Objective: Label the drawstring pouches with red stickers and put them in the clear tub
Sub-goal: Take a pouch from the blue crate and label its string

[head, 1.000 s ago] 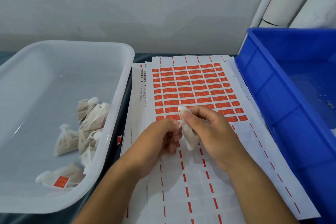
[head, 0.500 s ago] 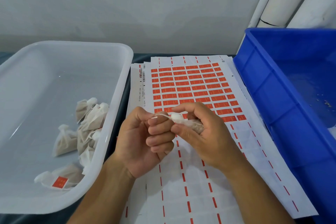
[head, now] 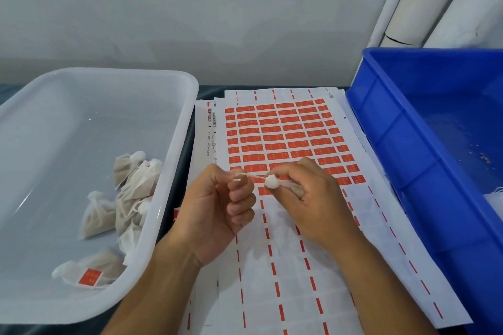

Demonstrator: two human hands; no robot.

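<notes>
A person's right hand (head: 310, 198) grips a small white fabric drawstring pouch (head: 283, 186) above a white sheet of red rectangular stickers (head: 285, 141), fingers curled round its body so only the gathered neck and a patch of mesh show. The left hand (head: 217, 204), fingers curled, pinches the thin white drawstring (head: 251, 175), drawn taut between the two hands. A second ago the pouch hung upright from the right hand's fingertips with the left hand close under it; half a second ago the left hand had turned palm-up and taken the string. Now the hands stand slightly further apart and the string runs in a straight line.

On the left, a clear plastic tub (head: 174, 144) holds a cluster of finished pouches (head: 130, 193), one near its front corner showing a red label (head: 90, 277); these have not shifted. A blue plastic crate (head: 402, 149) sits on the right, its wall just beside the sticker sheets. The sheets overlap on a dark surface (head: 208, 90), their lower rows peeled bare. Behind runs a pale grey wall (head: 217, 22), with white pipes (head: 424, 0) in the right corner.
</notes>
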